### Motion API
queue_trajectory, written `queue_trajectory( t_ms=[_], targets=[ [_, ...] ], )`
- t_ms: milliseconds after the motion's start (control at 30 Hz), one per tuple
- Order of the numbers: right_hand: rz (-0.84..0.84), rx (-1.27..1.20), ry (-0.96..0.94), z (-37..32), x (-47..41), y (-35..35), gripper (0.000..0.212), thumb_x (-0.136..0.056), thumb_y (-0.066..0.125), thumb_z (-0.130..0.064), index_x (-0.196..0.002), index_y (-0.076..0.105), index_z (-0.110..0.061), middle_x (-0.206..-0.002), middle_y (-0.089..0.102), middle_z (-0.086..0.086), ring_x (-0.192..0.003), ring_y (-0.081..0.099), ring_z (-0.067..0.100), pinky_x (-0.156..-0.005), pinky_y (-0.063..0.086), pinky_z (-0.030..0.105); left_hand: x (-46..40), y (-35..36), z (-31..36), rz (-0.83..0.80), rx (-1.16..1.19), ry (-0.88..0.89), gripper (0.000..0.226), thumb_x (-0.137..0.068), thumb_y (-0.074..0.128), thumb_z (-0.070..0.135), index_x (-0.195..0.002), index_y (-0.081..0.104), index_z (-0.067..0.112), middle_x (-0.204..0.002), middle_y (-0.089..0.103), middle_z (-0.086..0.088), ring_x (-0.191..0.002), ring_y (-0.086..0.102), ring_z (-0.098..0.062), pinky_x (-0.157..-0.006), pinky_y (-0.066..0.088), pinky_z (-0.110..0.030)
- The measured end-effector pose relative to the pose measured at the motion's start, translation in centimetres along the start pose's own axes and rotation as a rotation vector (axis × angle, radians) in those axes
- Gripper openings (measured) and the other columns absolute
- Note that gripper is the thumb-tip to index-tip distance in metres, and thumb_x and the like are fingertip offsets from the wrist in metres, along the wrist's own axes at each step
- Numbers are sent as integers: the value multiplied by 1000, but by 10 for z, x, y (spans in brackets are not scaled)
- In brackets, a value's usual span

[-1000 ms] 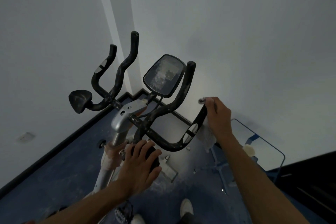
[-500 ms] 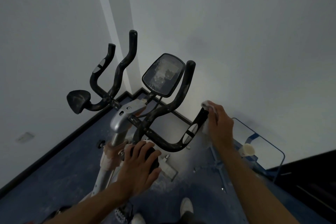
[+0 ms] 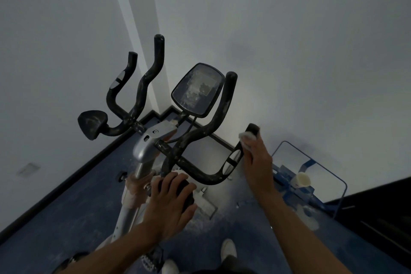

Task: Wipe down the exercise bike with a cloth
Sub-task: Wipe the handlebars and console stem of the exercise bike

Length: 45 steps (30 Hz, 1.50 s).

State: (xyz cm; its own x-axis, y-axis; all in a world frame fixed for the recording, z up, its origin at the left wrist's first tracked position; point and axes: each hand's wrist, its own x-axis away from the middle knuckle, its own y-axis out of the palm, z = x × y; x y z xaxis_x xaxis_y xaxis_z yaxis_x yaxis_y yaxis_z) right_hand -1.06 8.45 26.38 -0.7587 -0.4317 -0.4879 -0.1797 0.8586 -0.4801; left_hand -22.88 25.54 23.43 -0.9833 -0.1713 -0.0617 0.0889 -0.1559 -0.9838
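Both your hands are on the bike, which stands in a room corner. Your right hand is wrapped around the right handlebar near its tip, pressing a white cloth against the grip. Your left hand lies spread, fingers apart, over a black knob below the dusty console.

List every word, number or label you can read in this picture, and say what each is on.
None can be read.
The console screen on the exercise bike is dusty and smeared; any digits are illegible.
The paper cup and the wall plate show no readable print.
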Motion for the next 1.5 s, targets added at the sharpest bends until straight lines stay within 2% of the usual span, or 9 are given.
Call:
queue_trajectory(
  t_ms=[100,433,600,733,867,1033,1133,1267,1500],
  targets=[
    [-63,-36,36,2,16,-2,40,-99,54,7,-128,58,-19,-126,64,-5,-117,59,-4,-105,47,22,0,1,-1,-16,6,-8,46,-95,33,57,-123,57,29,-135,52,-6,-129,46,-34,-100,34,-52],
    [70,-69,147,-1,10,14,27,-100,54,-1,-122,62,-15,-122,68,1,-108,67,7,-94,57,39,0,2,-2,-4,0,1,46,-94,36,55,-122,59,27,-135,52,-7,-128,46,-35,-99,34,-53],
    [-31,-89,297,-4,39,18,34,-105,42,-31,-138,47,-35,-129,60,-3,-110,56,-19,-95,48,9,0,3,-2,-13,-15,1,47,-93,37,56,-122,60,28,-136,52,-6,-129,46,-34,-99,34,-53],
    [-97,-34,210,-1,38,10,40,-107,38,-30,-146,48,-26,-140,56,1,-124,53,-2,-103,40,10,0,2,-3,-15,-18,5,48,-93,37,56,-122,62,27,-137,52,-6,-130,45,-34,-100,32,-52],
    [-43,6,175,-5,20,5,29,-110,40,-24,-135,53,-30,-102,58,1,-88,58,3,-76,46,19,0,1,-2,-21,-18,-1,48,-94,37,57,-122,62,28,-137,52,-6,-131,45,-34,-100,32,-51],
    [102,-20,127,-20,-19,7,26,-110,40,-22,-133,49,-13,-123,64,1,-104,63,-2,-88,54,21,0,1,-2,-14,-11,7,49,-94,35,57,-123,61,27,-137,52,-6,-131,45,-34,-101,31,-51],
    [-4,179,33,-6,-5,12,14,-108,46,-20,-116,55,-12,-104,57,2,-77,53,1,-68,52,18,0,1,-2,-4,-9,10,50,-95,35,57,-123,62,27,-136,52,-6,-130,46,-34,-101,32,-51],
    [-145,299,-155,12,21,4,30,-104,44,-33,-119,57,-9,-99,57,8,-80,46,1,-71,45,9,0,2,-2,25,-2,20,48,-94,36,56,-122,61,27,-134,53,-5,-129,46,-33,-101,32,-51],
    [-16,475,-174,6,-17,-3,33,-103,50,-31,-114,69,-6,-89,60,8,-62,48,6,-58,52,18,0,4,-3,38,1,24,47,-94,36,57,-123,59,28,-135,52,-5,-131,45,-33,-102,30,-51]
  ],
)
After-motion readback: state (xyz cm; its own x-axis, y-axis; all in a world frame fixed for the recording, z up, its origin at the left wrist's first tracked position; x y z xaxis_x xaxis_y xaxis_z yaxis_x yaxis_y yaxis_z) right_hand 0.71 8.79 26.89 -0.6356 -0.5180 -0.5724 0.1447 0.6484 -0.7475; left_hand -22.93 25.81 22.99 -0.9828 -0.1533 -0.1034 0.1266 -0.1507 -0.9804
